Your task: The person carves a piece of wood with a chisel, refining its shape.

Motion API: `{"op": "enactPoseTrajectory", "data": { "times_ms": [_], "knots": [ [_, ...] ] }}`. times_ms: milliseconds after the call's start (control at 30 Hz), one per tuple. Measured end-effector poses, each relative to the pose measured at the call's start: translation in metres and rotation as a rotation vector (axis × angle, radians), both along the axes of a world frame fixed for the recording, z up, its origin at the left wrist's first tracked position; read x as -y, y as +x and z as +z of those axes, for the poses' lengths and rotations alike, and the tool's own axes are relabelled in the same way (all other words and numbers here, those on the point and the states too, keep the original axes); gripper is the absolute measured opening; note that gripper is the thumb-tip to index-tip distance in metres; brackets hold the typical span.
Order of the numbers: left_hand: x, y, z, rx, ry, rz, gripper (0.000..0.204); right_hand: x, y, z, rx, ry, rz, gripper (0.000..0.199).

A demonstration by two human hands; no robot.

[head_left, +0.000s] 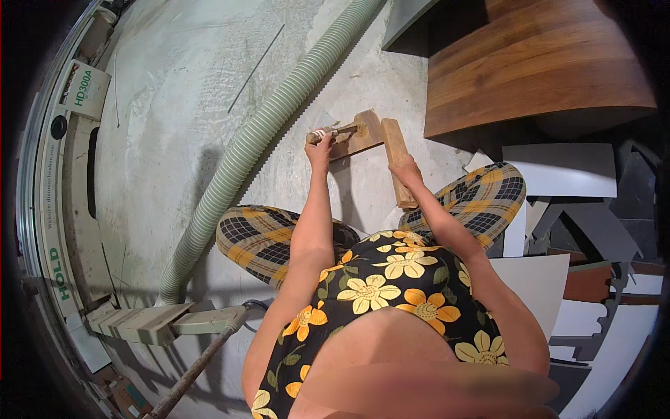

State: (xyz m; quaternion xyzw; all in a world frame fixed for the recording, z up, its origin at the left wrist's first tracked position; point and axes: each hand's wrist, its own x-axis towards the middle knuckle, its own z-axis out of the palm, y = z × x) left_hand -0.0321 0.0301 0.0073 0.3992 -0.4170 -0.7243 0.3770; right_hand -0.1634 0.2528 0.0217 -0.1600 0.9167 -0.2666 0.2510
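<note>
My left hand [321,148] is closed round the handle of a chisel [346,130], its wooden grip end poking out to the left. The blade points right and its tip rests on a flat brown wooden board [361,143] lying on the floor. My right hand [406,170] grips a long squared wooden bar [395,142] partway down. The bar's far end is beside the board's right edge; I cannot tell whether they touch. Its near end reaches toward my right knee.
A pale green ribbed hose [279,105] runs diagonally across the concrete floor. At the far right stands a brown wood-grain panel box [516,77]. Grey and white panel offcuts [558,171] pile up on the right. A long pale machine [63,181] lines the left side.
</note>
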Motion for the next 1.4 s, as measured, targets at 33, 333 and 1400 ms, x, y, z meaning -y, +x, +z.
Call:
{"op": "enactPoseTrajectory", "data": {
  "times_ms": [33, 333, 1400],
  "knots": [
    [0.001, -0.001, 0.0, 0.001, -0.001, -0.002, 0.03, 0.001, -0.001, -0.003, 0.029, 0.024, -0.02, 0.082],
    [0.006, 0.004, -0.009, 0.046, -0.148, 0.029, 0.028, 0.005, 0.01, 0.02, 0.188, -0.013, 0.018, 0.091],
    [0.04, -0.004, 0.019, 0.1, 0.042, -0.151, 0.028, 0.004, 0.008, 0.012, 0.144, 0.011, 0.042, 0.087]
  ]
}}
